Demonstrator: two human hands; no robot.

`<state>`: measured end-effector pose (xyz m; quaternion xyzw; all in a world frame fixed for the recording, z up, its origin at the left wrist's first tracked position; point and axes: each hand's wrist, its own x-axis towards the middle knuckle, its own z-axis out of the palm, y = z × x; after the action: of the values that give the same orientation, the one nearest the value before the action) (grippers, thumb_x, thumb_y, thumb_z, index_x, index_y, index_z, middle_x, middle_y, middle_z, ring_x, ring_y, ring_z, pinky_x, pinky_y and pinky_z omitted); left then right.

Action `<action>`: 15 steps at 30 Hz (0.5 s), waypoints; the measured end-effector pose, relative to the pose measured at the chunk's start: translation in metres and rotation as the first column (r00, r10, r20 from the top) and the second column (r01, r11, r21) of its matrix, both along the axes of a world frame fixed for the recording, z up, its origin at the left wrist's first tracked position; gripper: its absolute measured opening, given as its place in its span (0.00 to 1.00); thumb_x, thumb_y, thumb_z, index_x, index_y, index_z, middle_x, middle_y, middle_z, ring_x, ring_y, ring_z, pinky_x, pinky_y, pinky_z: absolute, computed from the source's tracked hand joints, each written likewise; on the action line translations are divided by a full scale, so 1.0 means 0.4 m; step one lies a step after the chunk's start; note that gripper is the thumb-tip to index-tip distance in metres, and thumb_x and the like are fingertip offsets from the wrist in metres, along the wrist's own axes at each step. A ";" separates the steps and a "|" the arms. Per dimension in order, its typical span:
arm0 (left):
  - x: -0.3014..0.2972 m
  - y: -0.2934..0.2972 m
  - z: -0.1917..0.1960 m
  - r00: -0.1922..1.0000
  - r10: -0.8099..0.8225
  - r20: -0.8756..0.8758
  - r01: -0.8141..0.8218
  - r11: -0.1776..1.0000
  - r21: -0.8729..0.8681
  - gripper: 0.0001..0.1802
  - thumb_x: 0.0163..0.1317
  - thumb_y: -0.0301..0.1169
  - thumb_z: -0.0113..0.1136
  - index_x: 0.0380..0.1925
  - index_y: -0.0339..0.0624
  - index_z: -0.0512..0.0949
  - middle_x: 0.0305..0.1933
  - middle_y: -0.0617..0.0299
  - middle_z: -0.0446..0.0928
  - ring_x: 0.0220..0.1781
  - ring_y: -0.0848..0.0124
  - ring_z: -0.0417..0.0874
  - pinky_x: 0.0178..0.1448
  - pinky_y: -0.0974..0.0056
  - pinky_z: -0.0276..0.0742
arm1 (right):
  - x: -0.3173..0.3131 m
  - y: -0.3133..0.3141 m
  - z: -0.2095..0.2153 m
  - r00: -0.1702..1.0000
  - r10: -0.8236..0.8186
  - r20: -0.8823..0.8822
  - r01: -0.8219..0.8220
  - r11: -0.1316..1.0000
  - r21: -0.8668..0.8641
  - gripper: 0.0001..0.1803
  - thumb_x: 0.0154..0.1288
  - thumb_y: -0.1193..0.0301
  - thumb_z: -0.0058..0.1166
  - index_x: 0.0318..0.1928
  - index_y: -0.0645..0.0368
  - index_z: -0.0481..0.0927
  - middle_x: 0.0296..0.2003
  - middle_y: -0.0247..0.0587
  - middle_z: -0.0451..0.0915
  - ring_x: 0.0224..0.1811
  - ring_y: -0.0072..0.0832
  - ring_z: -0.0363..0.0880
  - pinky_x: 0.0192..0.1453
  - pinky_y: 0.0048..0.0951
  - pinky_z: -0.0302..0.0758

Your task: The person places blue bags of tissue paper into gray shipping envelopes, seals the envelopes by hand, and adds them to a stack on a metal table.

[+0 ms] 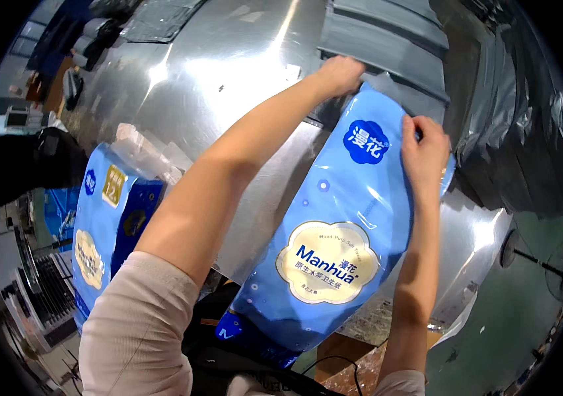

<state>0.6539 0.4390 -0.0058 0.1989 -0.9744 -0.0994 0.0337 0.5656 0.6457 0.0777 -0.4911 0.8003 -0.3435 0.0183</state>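
Note:
A large blue plastic pack of tissue paper (334, 198) lies slanted before me, its dark blue end towards me and its far end by grey plastic mailer bags (384, 43). My left hand (342, 74) reaches across to the pack's far left corner, fingers curled in a fist. What those fingers hold is hidden; a bit of thin, see-through plastic (387, 84) sticks up beside them. At the pack's right edge, my right hand (423, 148) is closed, with thumb and bent fingers gripping the film.
A second blue tissue pack (100, 218) stands left of my left arm, with crumpled clear plastic (152, 148) behind it. Under everything is a shiny metal table (228, 72). Dark grey plastic sheets (512, 125) hang at the right. A person's dark sleeve (24, 168) shows far left.

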 end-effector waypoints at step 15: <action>0.191 0.267 -0.010 0.516 0.590 -0.621 -0.288 0.802 0.523 0.05 0.37 0.18 0.48 0.18 0.38 0.67 0.19 0.56 0.69 0.23 0.60 0.72 0.28 0.60 0.66 | -0.134 0.154 -0.273 0.744 -0.259 0.616 0.534 0.784 -0.315 0.12 0.58 0.75 0.42 0.42 0.67 0.72 0.37 0.40 0.73 0.41 0.29 0.69 0.47 0.29 0.66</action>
<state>0.7304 0.5456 -0.0099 0.3849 -0.7467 -0.3350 0.4266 0.5118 0.7073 -0.0313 -0.1742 0.7407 -0.6472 0.0469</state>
